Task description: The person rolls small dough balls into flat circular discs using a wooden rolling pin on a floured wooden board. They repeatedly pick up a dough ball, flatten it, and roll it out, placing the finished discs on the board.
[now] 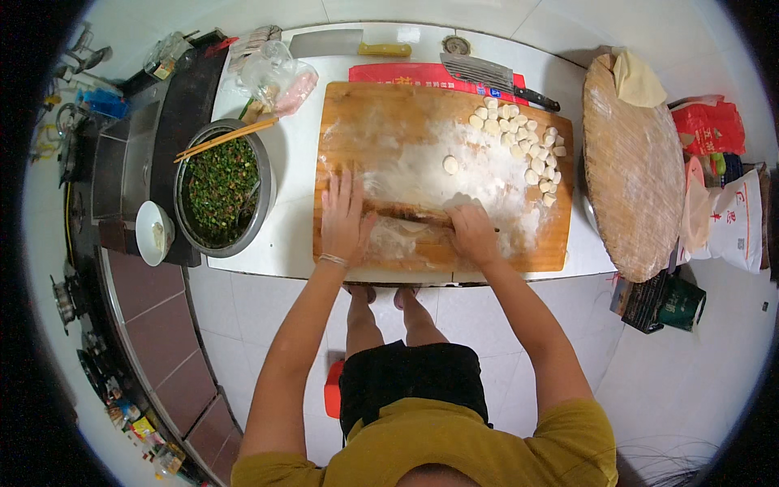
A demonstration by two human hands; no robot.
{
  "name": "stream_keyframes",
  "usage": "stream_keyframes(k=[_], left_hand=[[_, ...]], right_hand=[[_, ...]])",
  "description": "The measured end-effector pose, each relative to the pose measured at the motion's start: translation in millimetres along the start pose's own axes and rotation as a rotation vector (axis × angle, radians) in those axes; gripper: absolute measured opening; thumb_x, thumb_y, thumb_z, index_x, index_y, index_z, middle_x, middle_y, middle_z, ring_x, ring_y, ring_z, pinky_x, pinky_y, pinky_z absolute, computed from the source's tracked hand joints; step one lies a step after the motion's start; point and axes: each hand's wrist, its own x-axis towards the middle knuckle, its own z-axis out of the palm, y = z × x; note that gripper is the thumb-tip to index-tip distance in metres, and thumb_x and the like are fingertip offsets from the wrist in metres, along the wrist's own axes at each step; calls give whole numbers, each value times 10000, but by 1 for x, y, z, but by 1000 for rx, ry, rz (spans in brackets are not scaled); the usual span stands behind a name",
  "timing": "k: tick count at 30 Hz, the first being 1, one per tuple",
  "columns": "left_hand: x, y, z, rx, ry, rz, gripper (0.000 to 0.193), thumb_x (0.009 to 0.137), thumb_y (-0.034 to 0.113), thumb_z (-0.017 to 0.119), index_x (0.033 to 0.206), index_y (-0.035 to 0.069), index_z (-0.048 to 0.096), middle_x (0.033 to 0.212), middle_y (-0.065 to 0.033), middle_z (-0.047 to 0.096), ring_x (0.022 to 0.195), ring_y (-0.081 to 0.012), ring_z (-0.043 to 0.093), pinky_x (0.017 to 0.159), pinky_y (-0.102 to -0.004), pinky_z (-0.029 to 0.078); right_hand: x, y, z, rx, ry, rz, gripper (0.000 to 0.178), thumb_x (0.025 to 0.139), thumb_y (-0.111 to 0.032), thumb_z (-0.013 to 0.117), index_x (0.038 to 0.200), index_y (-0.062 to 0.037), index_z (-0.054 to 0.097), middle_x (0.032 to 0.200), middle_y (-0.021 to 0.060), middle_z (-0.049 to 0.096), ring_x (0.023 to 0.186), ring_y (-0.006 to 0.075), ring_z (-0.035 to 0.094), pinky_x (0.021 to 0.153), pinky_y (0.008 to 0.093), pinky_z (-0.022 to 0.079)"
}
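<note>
My left hand [343, 217] lies flat with its fingers stretched out on the left part of a floured wooden board [337, 134]. Its thumb is beside the left end of a dark rolling pin [410, 213]. My right hand [471, 230] is curled over the pin's right end, whose tip pokes out past the fingers. Just below the pin a pale, thin patch shows, either dough or flour; I cannot tell which. A single flattened dough piece [450, 165] sits above the pin. Several small dough pieces [519, 134] are spread over the board's upper right, amid loose flour.
Left of the board stands a metal pot [267, 174] of chopped green filling [219, 191], with chopsticks [227, 139] across its rim and a white bowl [154, 233] beside it. Two cleavers [329, 42] [479, 71] lie behind the board. A round woven tray [633, 166] is at the right.
</note>
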Motion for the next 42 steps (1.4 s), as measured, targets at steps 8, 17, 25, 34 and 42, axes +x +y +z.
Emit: stream_keyframes(k=[8, 17, 25, 34, 42], left_hand=[[26, 50, 61, -53, -29, 65, 370, 818, 150, 634, 1157, 34, 543, 1244, -161, 510, 1138, -343, 502, 942, -459, 426], [54, 52, 54, -258, -397, -306, 209, 747, 97, 675, 926, 57, 576, 954, -146, 569, 880, -348, 587, 788, -454, 499], [55, 38, 37, -693, -305, -220, 123, 801, 98, 638, 887, 41, 570, 865, -151, 652, 787, -325, 628, 703, -373, 500], [136, 1, 61, -169, 140, 57, 296, 857, 184, 601, 1125, 59, 591, 1193, -188, 577, 1018, -358, 580, 874, -441, 482], [98, 83, 106, -79, -219, 325, 265, 789, 146, 622, 1022, 26, 586, 1089, -98, 567, 1104, -304, 528, 897, -407, 487]], right_hand=[[-16, 5, -14, 239, 406, 358, 270, 814, -143, 666, 1029, -18, 562, 892, 167, 534, 796, 359, 532, 688, 427, 429], [-54, -13, -21, 227, 400, 501, 286, 833, -128, 663, 1045, 8, 528, 885, 177, 499, 787, 347, 498, 685, 416, 408], [-61, -21, -17, 282, 364, 534, 297, 859, -163, 644, 1065, 6, 513, 916, 193, 497, 815, 366, 506, 693, 429, 416], [-62, -6, -29, 357, 407, 560, 265, 877, -167, 628, 1045, 7, 519, 892, 171, 486, 796, 338, 498, 683, 410, 415], [-59, -1, -34, 382, 422, 624, 221, 849, -123, 650, 975, 6, 521, 872, 168, 482, 754, 338, 494, 659, 407, 408]])
